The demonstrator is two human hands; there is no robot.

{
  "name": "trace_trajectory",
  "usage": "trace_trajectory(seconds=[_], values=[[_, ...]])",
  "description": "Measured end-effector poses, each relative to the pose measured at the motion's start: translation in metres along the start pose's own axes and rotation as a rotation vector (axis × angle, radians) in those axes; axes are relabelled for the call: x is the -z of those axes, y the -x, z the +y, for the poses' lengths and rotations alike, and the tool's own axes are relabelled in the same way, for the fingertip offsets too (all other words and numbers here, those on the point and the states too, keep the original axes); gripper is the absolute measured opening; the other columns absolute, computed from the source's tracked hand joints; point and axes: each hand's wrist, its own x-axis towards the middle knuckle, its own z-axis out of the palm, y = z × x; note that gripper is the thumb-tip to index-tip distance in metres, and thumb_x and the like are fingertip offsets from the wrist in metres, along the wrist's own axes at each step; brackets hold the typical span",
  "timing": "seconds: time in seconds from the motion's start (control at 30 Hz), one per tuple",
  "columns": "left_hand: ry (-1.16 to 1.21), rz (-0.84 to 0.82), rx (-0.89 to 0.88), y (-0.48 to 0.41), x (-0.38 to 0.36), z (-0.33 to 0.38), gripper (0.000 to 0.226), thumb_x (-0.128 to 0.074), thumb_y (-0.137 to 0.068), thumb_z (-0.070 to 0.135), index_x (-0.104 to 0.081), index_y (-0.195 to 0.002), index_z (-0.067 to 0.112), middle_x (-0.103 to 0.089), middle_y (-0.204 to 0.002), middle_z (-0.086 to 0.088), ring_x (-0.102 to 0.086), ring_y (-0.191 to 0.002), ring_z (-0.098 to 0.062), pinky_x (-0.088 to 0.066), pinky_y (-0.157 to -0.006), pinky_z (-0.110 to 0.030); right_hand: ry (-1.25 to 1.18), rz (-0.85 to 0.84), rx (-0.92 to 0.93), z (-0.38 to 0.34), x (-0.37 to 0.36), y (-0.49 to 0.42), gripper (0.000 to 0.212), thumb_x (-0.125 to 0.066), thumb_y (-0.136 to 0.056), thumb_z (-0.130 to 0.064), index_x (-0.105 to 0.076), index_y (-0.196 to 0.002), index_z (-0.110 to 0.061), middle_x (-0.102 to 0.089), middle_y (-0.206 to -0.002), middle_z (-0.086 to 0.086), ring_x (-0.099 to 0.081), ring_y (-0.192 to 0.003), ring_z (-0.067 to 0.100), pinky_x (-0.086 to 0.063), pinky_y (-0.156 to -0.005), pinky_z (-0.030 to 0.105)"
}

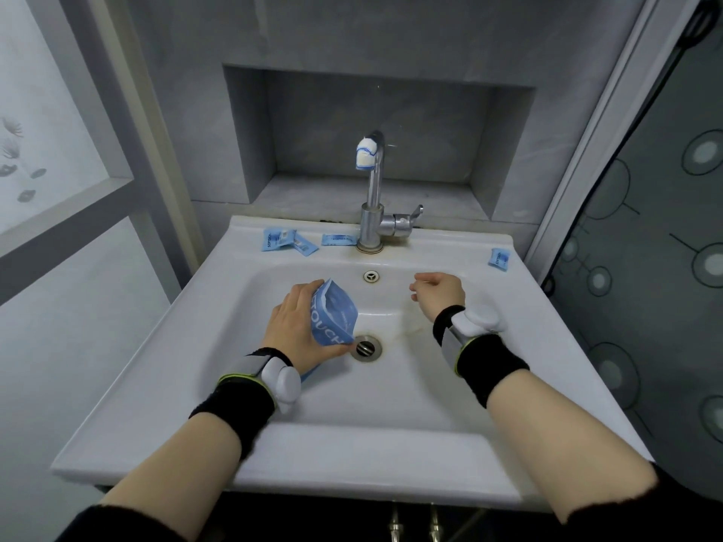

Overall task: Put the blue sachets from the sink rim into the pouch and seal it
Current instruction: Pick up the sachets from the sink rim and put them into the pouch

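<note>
The left hand [297,326] holds the blue pouch [332,318] over the sink bowl, its mouth facing up. The right hand [438,291] is empty, fingers loosely curled. Four blue sachets wait on the sink rim [442,244]; pick the lone right sachet [500,259] first, keeping the pouch open.

dim, cool, even light; soft shadows in sink [391,444] basin; wide-angle bending at edges; slightly soft focus.

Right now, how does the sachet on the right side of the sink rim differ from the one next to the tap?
The right-side sachet lies alone near the rim's right edge, close to the empty right hand. The sachet by the tap sits on the back rim just left of the faucet, with more sachets further left. The right one looks squarer; the tap one looks long and lies widthwise. Both are blue with print, not yet in the pouch held by the left hand.
</note>
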Motion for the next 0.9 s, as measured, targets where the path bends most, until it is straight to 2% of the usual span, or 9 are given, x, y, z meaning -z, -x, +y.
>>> trace_trajectory(seconds=[0.13,0.27,0.4,0.57,0.67,0.8,0.9], values=[[0.011,-0.01,0.01,0.0,0.002,0.002,0.11,-0.084,-0.051,0.059,-0.032,-0.14,0.02,-0.043,-0.133,0.002,-0.045,-0.119,-0.018,-0.039,-0.101,-0.036,0.268,0.086,0.161,-0.003,0.013,-0.007,0.031,-0.051,-0.086,-0.013,-0.066,-0.113,-0.017,-0.068,-0.112,0.004,-0.063,-0.102,0.025,-0.041,-0.081,0.02],[0.018,-0.018,0.013,0.0,0.002,0.003,0.11,-0.084,-0.052,0.059,-0.032,-0.14,0.021,-0.043,-0.133,0.002,-0.045,-0.12,-0.018,-0.039,-0.102,-0.037,0.495,0.073,0.292,-0.002,0.021,-0.017,0.035,-0.052,-0.088,-0.013,-0.059,-0.122,-0.013,-0.058,-0.125,0.009,-0.055,-0.114,0.027,-0.045,-0.09,0.032],[0.006,-0.025,0.013,0.0,0.001,0.003,0.111,-0.083,-0.051,0.06,-0.031,-0.141,0.021,-0.042,-0.134,0.002,-0.045,-0.12,-0.018,-0.039,-0.102,-0.036,0.832,0.109,0.387,-0.003,0.032,-0.028,0.041,-0.052,-0.09,-0.016,-0.051,-0.131,-0.011,-0.044,-0.137,0.011,-0.039,-0.127,0.03,-0.036,-0.097,0.038],[0.01,-0.026,0.01,-0.001,0.001,0.002,0.111,-0.083,-0.05,0.062,-0.031,-0.14,0.023,-0.043,-0.134,0.004,-0.045,-0.12,-0.017,-0.037,-0.1,-0.032,0.978,0.152,0.331,0.0,0.05,-0.043,0.051,-0.053,-0.09,-0.021,-0.041,-0.137,-0.006,-0.033,-0.148,0.013,-0.028,-0.137,0.03,-0.028,-0.107,0.039],[0.022,-0.023,0.009,-0.001,0.0,0.001,0.111,-0.083,-0.05,0.062,-0.031,-0.14,0.023,-0.043,-0.133,0.004,-0.045,-0.119,-0.017,-0.037,-0.1,-0.032,1.068,0.115,0.267,0.006,0.058,-0.05,0.057,-0.052,-0.091,-0.027,-0.034,-0.14,-0.005,-0.026,-0.153,0.014,-0.022,-0.141,0.03,-0.025,-0.112,0.04],[0.015,-0.018,0.006,-0.001,0.0,0.0,0.111,-0.083,-0.05,0.063,-0.032,-0.139,0.023,-0.043,-0.133,0.005,-0.046,-0.118,-0.017,-0.04,-0.099,-0.033,1.248,0.049,0.252,0.024,0.065,-0.052,0.068,-0.046,-0.094,-0.038,-0.018,-0.148,-0.007,-0.011,-0.159,0.011,-0.008,-0.147,0.028,-0.013,-0.119,0.043],[0.02,-0.024,0.003,0.0,0.0,0.0,0.11,-0.083,-0.05,0.062,-0.031,-0.139,0.024,-0.043,-0.133,0.005,-0.046,-0.118,-0.017,-0.04,-0.099,-0.034,1.246,0.036,0.252,0.03,0.066,-0.053,0.07,-0.041,-0.096,-0.042,-0.013,-0.15,-0.009,-0.005,-0.16,0.01,-0.003,-0.148,0.027,-0.009,-0.12,0.044]])
